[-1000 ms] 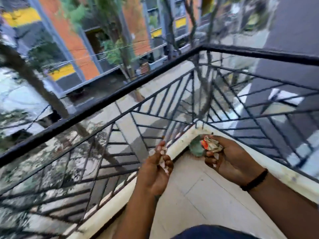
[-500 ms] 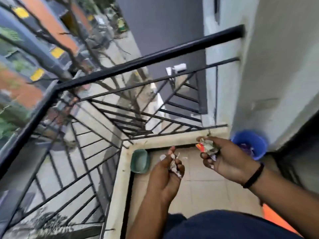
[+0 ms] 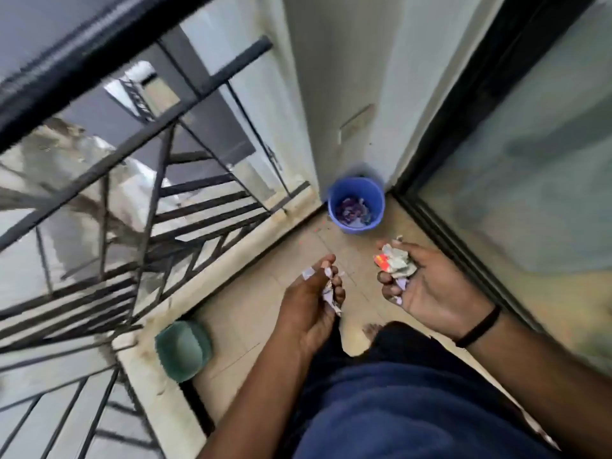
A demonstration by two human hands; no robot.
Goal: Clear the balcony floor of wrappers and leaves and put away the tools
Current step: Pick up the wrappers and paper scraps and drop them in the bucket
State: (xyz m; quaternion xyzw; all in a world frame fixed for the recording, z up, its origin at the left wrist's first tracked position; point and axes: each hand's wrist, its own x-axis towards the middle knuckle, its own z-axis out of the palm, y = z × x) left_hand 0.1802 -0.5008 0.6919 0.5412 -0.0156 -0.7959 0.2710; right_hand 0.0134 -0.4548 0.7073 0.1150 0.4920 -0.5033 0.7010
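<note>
Seen from above, over a beige tiled balcony floor (image 3: 238, 313). Left hand (image 3: 309, 303), grip clamped on small crumpled white paper scraps (image 3: 328, 289). Right hand (image 3: 427, 286), black wristband (image 3: 478, 327), fingers curled round a crinkled wad of silvery and red wrappers (image 3: 394, 263). Ahead in the corner, a round blue plastic bucket (image 3: 357, 204) holding shiny purple wrappers. By the black metal railing (image 3: 159, 207), a green plastic dustpan (image 3: 182, 350).

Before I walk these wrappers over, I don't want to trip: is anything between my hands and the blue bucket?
Nothing visible. Bare floor tiles lie between the bucket and both hands; the green tub sits aside by the railing.
</note>
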